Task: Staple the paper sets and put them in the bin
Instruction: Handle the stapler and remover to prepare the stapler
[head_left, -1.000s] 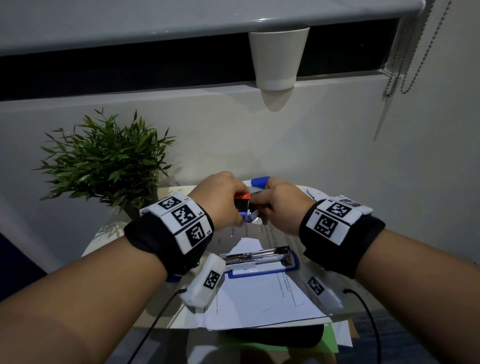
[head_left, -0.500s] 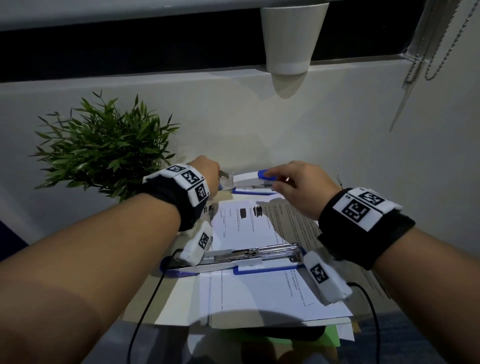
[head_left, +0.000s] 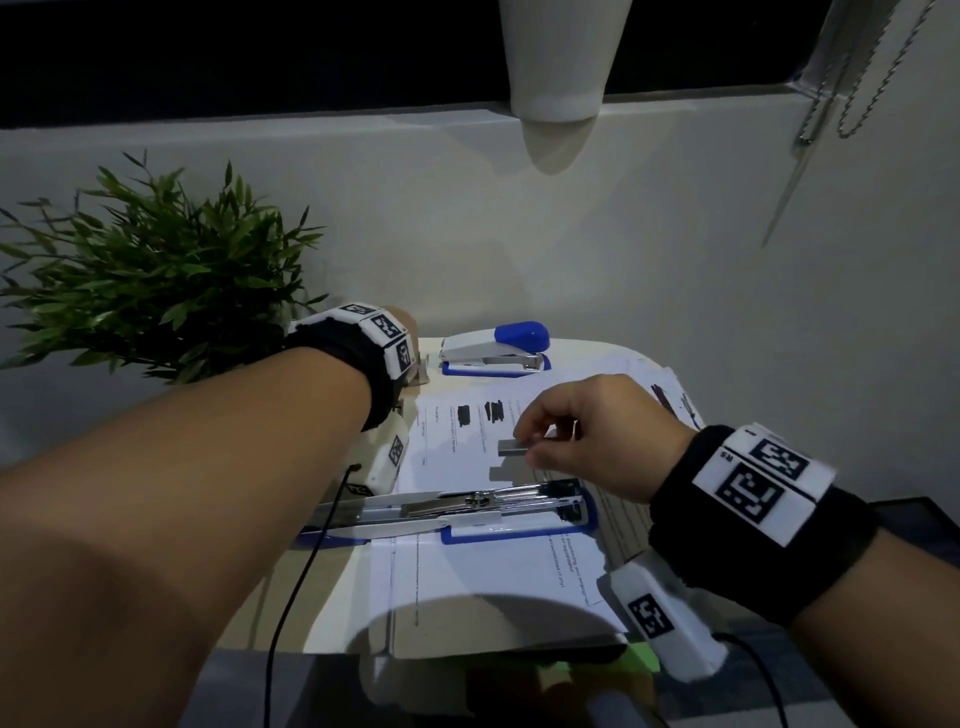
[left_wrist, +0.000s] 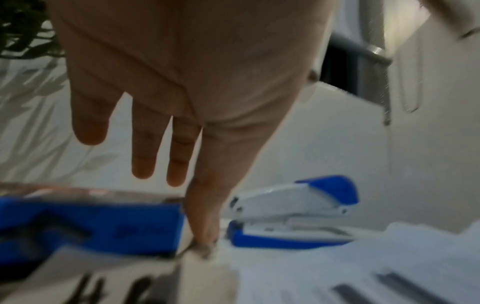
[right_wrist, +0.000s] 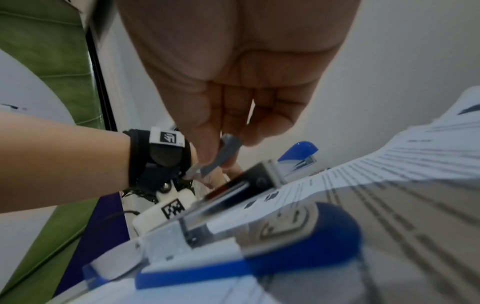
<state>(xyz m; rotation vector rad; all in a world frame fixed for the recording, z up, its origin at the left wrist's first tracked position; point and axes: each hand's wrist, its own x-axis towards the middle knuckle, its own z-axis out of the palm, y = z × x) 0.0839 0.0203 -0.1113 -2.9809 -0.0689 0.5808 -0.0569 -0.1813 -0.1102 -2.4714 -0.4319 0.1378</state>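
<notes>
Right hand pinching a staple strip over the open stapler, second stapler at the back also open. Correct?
Not quite. The second stapler at the back is closed, as the head view shows. The rest holds: the right hand pinches a staple strip over the open stapler.

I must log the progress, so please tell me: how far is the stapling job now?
Done: the near stapler lies opened on the papers. In hand: the right hand pinches a staple strip above it; the left hand, fingers straight, is by the blue box. Left: loading, closing, stapling the sets, binning them. No bin is in view.
</notes>
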